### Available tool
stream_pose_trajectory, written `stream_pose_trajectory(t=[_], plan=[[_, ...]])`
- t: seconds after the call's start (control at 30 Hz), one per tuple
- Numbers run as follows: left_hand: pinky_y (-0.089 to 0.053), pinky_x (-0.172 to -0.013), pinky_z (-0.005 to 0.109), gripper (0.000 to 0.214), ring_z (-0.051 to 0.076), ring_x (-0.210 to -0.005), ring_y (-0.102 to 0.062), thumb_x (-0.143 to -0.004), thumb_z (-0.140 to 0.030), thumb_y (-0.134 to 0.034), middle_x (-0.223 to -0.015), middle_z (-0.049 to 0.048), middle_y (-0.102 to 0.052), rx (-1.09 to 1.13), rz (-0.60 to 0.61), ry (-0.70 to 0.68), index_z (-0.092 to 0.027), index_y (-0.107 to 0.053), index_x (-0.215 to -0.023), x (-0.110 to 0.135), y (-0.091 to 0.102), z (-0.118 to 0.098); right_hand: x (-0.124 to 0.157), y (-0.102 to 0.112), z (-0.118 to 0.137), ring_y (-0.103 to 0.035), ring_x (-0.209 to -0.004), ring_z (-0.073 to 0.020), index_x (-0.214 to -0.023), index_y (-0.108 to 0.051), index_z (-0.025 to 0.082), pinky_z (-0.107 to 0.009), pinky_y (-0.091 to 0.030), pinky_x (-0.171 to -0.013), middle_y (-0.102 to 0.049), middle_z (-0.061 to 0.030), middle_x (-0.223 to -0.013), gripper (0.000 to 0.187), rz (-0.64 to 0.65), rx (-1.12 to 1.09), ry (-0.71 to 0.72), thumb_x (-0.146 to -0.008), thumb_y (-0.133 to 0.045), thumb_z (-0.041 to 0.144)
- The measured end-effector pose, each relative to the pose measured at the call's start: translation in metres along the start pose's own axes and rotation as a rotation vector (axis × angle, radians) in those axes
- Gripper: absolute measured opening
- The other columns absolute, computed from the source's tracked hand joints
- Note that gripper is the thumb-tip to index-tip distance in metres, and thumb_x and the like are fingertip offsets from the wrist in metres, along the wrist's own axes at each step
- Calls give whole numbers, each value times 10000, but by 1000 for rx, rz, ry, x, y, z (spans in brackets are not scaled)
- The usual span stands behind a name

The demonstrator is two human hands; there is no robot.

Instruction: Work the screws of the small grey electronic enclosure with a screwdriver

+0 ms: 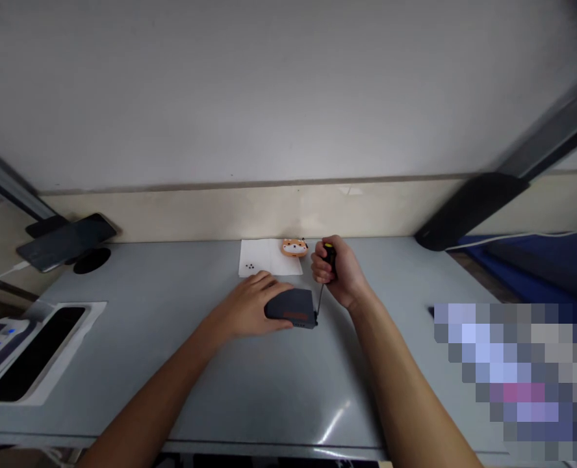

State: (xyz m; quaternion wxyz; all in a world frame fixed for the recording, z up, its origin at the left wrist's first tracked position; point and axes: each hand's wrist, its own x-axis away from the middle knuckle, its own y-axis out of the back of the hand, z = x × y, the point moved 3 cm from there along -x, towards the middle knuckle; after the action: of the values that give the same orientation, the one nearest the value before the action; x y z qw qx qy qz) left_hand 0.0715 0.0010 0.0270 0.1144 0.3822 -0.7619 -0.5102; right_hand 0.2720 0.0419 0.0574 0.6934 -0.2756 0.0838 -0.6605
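Observation:
A small dark grey box-shaped device (pixel 292 307) lies on the grey table (pixel 171 312). My left hand (pixel 249 304) rests on its left side, fingers curled over the top and holding it down. My right hand (pixel 336 270) is closed round the black and yellow handle of a screwdriver (pixel 325 273). The thin shaft runs down to the device's right front corner, where its tip touches.
A white sheet of paper (pixel 264 257) with a few tiny dark screws lies behind the device, an orange animal-shaped figure (pixel 294 247) beside it. A phone on a stand (pixel 64 242) is far left, a black and white tray (pixel 35 354) at left, a black lamp base (pixel 468 208) right.

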Motion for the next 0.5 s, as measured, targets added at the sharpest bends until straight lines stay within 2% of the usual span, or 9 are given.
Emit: stream_pose_trajectory(t=[0.07, 0.2, 0.37, 0.5], plan=[[-476, -1015, 457, 640, 303, -1151, -547, -801, -515, -818, -1188, 85, -596, -54, -47, 49, -304, -597, -1363, -1, -7, -2, -1, -1, -2, -112, -409, -66, -630, -405, 232, -199, -125, -345, -263, 91, -458, 259, 3, 0, 4, -808, -552, 348], [-478, -1014, 476, 555, 301, -1127, -555, -884, -479, -717, -1155, 97, -575, -113, -155, 171, -263, -585, -1377, -1, -20, -6, -1, -2, -1, -87, -399, -64, -614, -359, 240, -205, -100, -343, -216, 101, -456, 303, -105, -72, 172, -830, -529, 366], [-458, -1053, 469, 602, 292, -1158, -562, -858, -471, -755, -1182, 74, -590, -40, -158, 153, -299, -555, -1400, -1, -24, -5, 2, -6, 1, -122, -393, -62, -611, -352, 239, -215, -116, -348, -228, 92, -479, 331, -118, -96, 249, -848, -549, 361], [-431, -1092, 480, 637, 297, -1228, -546, -864, -506, -768, -1272, 65, -601, 16, -113, 152, -319, -523, -1422, -2, -27, -4, 15, -1, 16, -179, -401, -73, -609, -333, 231, -222, -147, -359, -230, 76, -504, 321, -313, -280, 590, -847, -526, 329]])
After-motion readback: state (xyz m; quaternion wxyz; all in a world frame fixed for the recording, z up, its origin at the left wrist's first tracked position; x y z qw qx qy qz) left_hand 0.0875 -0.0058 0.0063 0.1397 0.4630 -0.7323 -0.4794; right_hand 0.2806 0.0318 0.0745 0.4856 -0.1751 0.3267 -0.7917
